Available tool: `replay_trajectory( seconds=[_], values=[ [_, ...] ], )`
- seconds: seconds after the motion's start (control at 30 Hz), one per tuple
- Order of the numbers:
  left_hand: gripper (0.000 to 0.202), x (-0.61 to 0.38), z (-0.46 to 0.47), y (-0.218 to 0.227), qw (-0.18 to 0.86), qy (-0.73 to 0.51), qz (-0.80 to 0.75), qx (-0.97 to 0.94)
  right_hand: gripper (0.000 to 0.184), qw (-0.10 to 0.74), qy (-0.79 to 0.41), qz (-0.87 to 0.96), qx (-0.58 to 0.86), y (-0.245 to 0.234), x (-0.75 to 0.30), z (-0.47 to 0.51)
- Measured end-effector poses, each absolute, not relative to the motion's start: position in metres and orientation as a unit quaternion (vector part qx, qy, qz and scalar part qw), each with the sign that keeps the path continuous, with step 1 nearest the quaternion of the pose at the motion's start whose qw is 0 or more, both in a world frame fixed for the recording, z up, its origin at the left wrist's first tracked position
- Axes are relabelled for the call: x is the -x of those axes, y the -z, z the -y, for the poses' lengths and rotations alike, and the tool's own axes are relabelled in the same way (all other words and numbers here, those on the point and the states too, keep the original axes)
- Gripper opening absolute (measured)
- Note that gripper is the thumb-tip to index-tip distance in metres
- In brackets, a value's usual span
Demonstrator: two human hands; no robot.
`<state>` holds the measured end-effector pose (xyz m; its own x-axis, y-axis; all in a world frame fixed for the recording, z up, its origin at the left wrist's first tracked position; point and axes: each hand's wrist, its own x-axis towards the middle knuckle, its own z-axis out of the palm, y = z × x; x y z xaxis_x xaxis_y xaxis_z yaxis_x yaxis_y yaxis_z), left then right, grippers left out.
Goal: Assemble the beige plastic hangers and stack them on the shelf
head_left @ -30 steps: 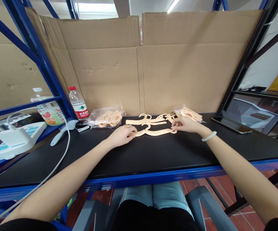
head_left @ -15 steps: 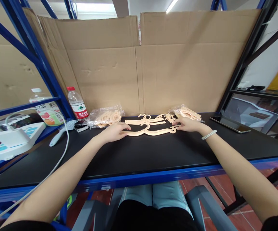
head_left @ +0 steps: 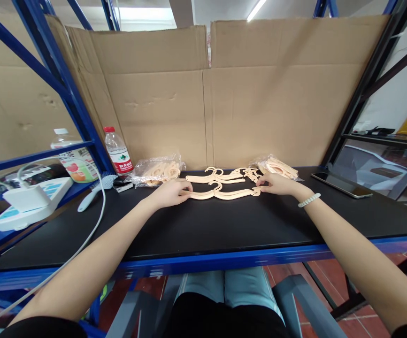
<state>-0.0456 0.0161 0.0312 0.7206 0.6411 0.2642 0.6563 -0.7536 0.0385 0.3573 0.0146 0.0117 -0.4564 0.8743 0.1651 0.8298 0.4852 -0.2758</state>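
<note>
A beige clothes hanger (head_left: 234, 194) lies flat on the black tabletop, its hook pointing away from me. The fingertips of my left hand (head_left: 171, 192) are closed on its left end. At its right end, my right hand (head_left: 275, 184) pinches a small beige piece (head_left: 256, 191), which touches or overlaps the hanger's tip; the exact join is too small to make out. Just behind, a second beige hanger (head_left: 199, 179) lies parallel, with its hook raised toward the cardboard. Several small beige pieces (head_left: 250, 173) are heaped beyond my right fingers.
Clear plastic bags of beige parts sit at the back left (head_left: 159, 171) and back right (head_left: 277, 167). A red-capped bottle (head_left: 119, 152), a brush (head_left: 95, 190) and a white cable (head_left: 99, 220) are on the left. A phone (head_left: 341, 185) lies right. Cardboard (head_left: 154, 103) walls the back.
My left fingers have closed more on the hanger's left end. At the right end, the small piece sits nearer the hanger's tip. The whole view has shifted slightly.
</note>
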Motion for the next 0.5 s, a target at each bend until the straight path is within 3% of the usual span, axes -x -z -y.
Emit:
replay_trajectory(
  seconds=[0.5],
  values=[
    [0.016, 0.043, -0.012, -0.030, 0.054, 0.127, 0.368, 0.920, 0.024, 0.221, -0.066, 0.851, 0.473, -0.016, -0.328, 0.001]
  ],
)
